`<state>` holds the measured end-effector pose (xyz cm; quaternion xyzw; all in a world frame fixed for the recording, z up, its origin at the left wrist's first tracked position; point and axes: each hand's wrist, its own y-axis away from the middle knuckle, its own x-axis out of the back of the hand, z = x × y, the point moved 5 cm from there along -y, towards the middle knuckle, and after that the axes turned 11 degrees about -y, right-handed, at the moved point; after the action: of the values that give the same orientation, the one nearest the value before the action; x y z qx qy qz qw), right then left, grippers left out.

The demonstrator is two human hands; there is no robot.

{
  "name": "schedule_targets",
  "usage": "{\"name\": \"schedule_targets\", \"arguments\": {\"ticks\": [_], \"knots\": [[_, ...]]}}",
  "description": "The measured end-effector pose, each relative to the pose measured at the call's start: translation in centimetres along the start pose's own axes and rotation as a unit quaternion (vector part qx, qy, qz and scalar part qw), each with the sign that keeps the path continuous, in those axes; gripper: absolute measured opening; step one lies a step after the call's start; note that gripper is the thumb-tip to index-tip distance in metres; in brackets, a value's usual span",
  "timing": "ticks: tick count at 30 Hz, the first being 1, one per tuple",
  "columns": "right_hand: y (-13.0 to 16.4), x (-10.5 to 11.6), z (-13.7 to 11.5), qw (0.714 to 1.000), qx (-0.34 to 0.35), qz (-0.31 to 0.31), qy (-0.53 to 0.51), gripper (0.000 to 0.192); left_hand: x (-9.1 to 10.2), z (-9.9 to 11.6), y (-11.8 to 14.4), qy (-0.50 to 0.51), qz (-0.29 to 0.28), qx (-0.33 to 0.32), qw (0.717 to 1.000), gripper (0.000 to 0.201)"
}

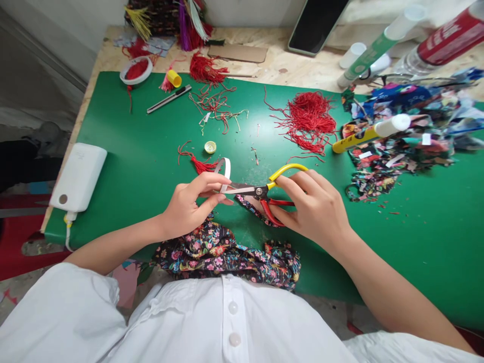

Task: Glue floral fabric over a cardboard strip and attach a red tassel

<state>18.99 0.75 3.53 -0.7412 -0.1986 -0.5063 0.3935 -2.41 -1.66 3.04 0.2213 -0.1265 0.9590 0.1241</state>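
My right hand [315, 209] grips scissors [260, 191] with one yellow and one red handle, blades pointing left and nearly closed. My left hand [192, 204] pinches a narrow white strip [226, 169] that loops up between its fingers and meets the blade tips. A thin strip of floral fabric [249, 205] hangs under the scissors. A bunched dark floral cloth [227, 254] lies on the green mat [143, 166] just below both hands, at the table's near edge.
A white power bank [79, 176] sits at the mat's left edge. Red thread piles [310, 118], a red tassel [202, 165], a yellow cap [210, 146], a craft knife [169, 99], glue sticks [372, 132] and fabric scraps [401, 146] lie beyond. A phone [315, 22] rests at the back.
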Motion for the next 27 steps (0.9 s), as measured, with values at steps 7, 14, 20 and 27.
{"name": "schedule_targets", "arguments": {"ticks": [7, 14, 20, 27], "knots": [[-0.03, 0.18, 0.19, 1.000, 0.010, -0.002, -0.016, 0.025, -0.08, -0.14, 0.14, 0.009, -0.013, 0.025, 1.000, 0.028], [-0.04, 0.20, 0.24, 0.999, 0.022, -0.003, -0.030, 0.025, -0.15, -0.01, 0.21, 0.014, -0.010, 0.024, 1.000, 0.023], [0.07, 0.18, 0.14, 0.999, 0.030, -0.007, -0.034, 0.024, -0.15, 0.09, 0.15, 0.013, -0.009, 0.008, 1.000, 0.021], [0.05, 0.05, 0.02, 0.997, 0.038, -0.023, -0.060, 0.023, -0.06, 0.57, 0.24, -0.012, -0.026, -0.033, 0.999, 0.020]]}}
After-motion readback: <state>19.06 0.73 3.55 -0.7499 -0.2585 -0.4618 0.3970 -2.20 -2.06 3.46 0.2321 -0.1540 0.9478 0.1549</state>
